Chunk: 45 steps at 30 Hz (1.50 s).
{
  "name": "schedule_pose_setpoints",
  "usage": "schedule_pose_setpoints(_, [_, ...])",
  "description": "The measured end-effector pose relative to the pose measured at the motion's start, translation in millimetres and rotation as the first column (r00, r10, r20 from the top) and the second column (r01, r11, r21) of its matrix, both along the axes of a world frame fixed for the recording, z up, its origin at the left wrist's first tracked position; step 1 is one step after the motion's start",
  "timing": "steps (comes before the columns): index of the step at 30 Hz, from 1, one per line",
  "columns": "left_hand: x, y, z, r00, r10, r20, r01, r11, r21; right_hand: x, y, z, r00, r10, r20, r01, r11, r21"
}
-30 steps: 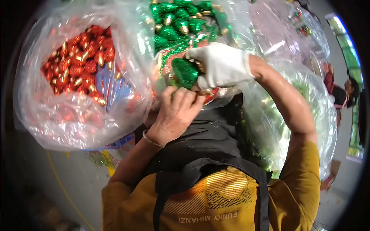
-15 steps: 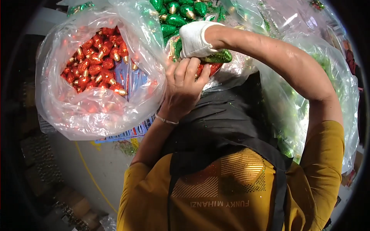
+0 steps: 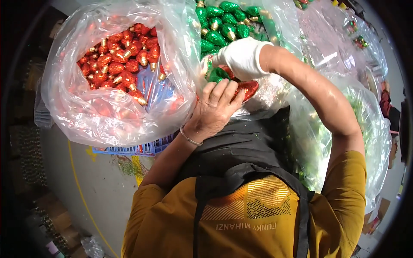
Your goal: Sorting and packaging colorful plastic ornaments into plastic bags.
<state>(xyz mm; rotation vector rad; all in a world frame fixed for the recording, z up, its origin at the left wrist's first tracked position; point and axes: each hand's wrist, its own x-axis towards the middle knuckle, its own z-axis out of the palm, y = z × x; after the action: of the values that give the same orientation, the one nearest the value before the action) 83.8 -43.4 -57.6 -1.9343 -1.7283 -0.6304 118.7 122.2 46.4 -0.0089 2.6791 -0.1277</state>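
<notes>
My left hand [image 3: 215, 107], bare with a thin bracelet, curls its fingers around a red glittery bulb-shaped ornament [image 3: 248, 89]. My right hand [image 3: 241, 56], in a white glove, reaches down from the right and closes on a green glittery ornament [image 3: 216, 75] right above my left fingers. Both hands meet over a clear plastic bag [image 3: 266, 96] in front of my chest. Behind them lies a bag of several green ornaments [image 3: 219, 26]. To the left is a big clear bag of red ornaments [image 3: 120, 64].
The red-ornament bag sits in a blue plastic crate [image 3: 133, 149] on a grey floor with a yellow line [image 3: 81, 189]. More clear bags [image 3: 365, 129] with green pieces crowd the right side. Cardboard boxes [image 3: 56, 219] lie at the lower left.
My hands have dropped lower in view. The green ornament held out by my gloved hand is now tucked under it, and a red ornament shows at my left fingertips.
</notes>
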Motion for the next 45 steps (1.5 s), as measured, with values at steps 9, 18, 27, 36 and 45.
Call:
schedule_pose_setpoints(9, [5.9,-5.4,1.3,0.997,0.010,0.071,-0.009,1.000,-0.005,9.7,8.9,-27.0,0.896,0.296,-0.332,-0.277,0.955,0.106])
schedule_pose_setpoints(18, [3.6,-7.1,4.2,0.996,0.061,-0.062,-0.062,0.998,-0.014,27.8,16.8,-9.2,0.865,-0.501,0.015,0.417,0.702,-0.578])
schedule_pose_setpoints(27, [11.0,-11.0,17.8,0.984,-0.025,0.174,0.039,0.996,-0.079,-13.2,22.8,-12.8,0.969,0.208,0.134,-0.155,0.933,-0.326])
schedule_pose_setpoints(36, [-6.8,5.2,39.9,0.983,-0.059,0.174,0.101,0.965,-0.240,1.6,22.6,-11.0,0.880,-0.223,-0.420,0.062,0.929,-0.364])
schedule_pose_setpoints(45, [-8.3,5.1,34.5,0.957,-0.042,0.288,0.125,0.953,-0.277,26.7,19.3,-31.1,0.773,-0.499,-0.391,0.208,0.783,-0.586])
